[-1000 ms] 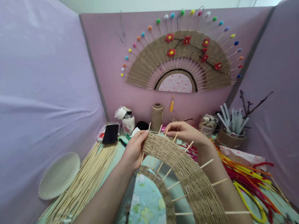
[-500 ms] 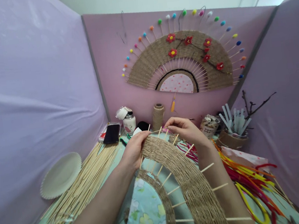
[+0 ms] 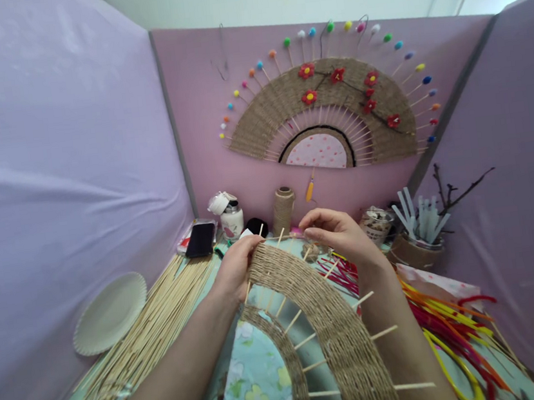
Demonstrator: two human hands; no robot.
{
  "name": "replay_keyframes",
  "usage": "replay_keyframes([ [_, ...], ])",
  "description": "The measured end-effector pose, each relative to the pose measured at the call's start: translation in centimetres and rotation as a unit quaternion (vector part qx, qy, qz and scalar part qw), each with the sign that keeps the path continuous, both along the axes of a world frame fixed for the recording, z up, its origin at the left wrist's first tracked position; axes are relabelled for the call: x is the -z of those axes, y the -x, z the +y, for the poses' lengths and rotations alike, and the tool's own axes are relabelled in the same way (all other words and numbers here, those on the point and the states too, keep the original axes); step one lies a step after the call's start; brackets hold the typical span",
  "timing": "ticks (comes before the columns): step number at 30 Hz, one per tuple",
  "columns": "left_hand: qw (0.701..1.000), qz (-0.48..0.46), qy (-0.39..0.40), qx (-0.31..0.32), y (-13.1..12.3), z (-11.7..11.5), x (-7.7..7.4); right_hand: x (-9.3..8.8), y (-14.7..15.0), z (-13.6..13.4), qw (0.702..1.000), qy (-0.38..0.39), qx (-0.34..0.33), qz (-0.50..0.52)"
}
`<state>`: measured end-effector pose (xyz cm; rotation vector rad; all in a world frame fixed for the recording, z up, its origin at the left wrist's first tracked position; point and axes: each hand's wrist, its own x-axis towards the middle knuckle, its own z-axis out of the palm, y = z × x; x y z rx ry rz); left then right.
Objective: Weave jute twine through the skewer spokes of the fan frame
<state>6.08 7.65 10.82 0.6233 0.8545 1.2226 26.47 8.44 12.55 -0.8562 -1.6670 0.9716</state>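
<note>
A half-woven fan [image 3: 313,298] of brown twine on pale bamboo sticks is tilted in front of me, with a blue floral half-round centre [image 3: 258,383]. My left hand [image 3: 236,265] grips its upper left end, thumb on top of the weave by the outer edge. Just right of it, beyond the stick tips, my right hand [image 3: 337,233] has thumb and forefinger drawn together on a thin strand of twine. That strand runs along the fan's outer edge toward my left thumb. Its exact path between the fingers is hard to see.
A finished fan [image 3: 318,103] hangs on the pink panel. Behind my hands stand a twine spool [image 3: 283,207] and a white bottle [image 3: 232,219]. Bamboo sticks [image 3: 151,331], a paper plate [image 3: 110,313] and a phone [image 3: 201,239] lie left; pipe cleaners [image 3: 451,333] and glue sticks [image 3: 422,216] are right.
The woven fan has shifted slightly left, my left hand with it. My right hand has moved a little to the right, away from the left hand.
</note>
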Motion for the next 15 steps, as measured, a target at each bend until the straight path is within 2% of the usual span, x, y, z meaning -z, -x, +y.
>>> replay_keyframes([
  [6, 1.000, -0.017, 0.000, -0.019, 0.8, 0.3, -0.4, 1.7, -0.6, 1.7, 0.999, 0.042, -0.021, -0.011],
  [11, 0.999, -0.014, -0.017, -0.034, 1.0, 0.7, -0.4, 4.1, 0.7, 4.1, 0.994, 0.082, -0.041, 0.058],
  [15, 0.999, -0.020, -0.017, -0.033, 1.3, 0.7, -0.7, 5.1, 2.0, 4.9, 0.984, 0.131, -0.066, 0.099],
])
